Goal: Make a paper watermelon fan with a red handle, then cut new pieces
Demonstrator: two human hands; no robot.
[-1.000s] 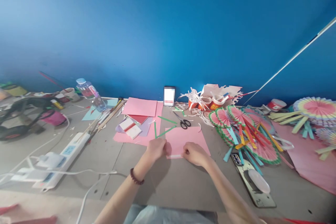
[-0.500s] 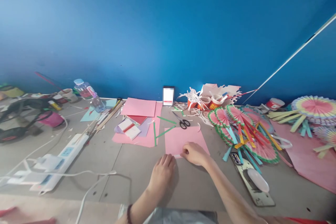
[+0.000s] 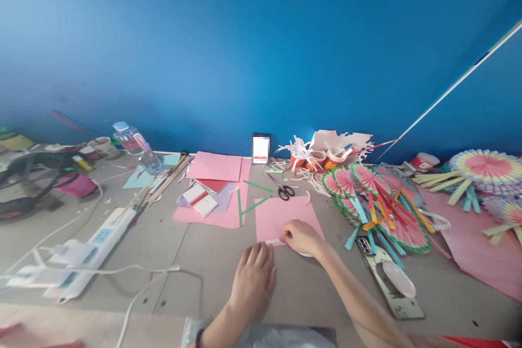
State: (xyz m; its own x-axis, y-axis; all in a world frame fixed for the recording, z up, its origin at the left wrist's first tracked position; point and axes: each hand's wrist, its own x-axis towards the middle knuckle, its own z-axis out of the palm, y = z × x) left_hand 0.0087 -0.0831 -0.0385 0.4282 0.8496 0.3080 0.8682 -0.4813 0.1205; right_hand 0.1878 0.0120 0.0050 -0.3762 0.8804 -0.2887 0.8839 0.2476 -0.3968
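Observation:
A sheet of pink paper (image 3: 281,215) lies flat on the grey table in front of me. Along its near edge runs a thin white strip (image 3: 274,241). My right hand (image 3: 300,236) rests on that edge, fingers curled closed over the strip's right part; its fingertips are partly hidden. A bit of white shows just beneath this hand. My left hand (image 3: 255,280) is palm down at the near left corner of the sheet, fingers stretched forward and close together, holding nothing that I can see. Beyond the sheet lie black-handled scissors (image 3: 286,192) and green paper strips (image 3: 256,204).
Pink sheets (image 3: 214,167) and a white-and-red packet (image 3: 200,200) lie left of centre. A power strip (image 3: 92,255) with cables is at left, near a water bottle (image 3: 136,144). Paper fans (image 3: 373,190) and a phone (image 3: 391,288) lie at right. Paper cups (image 3: 316,160) stand behind.
My left hand has come slightly nearer to me and turned a little, with its fingers straighter. More of the white strip shows, and white now appears under my right hand, which stays closed.

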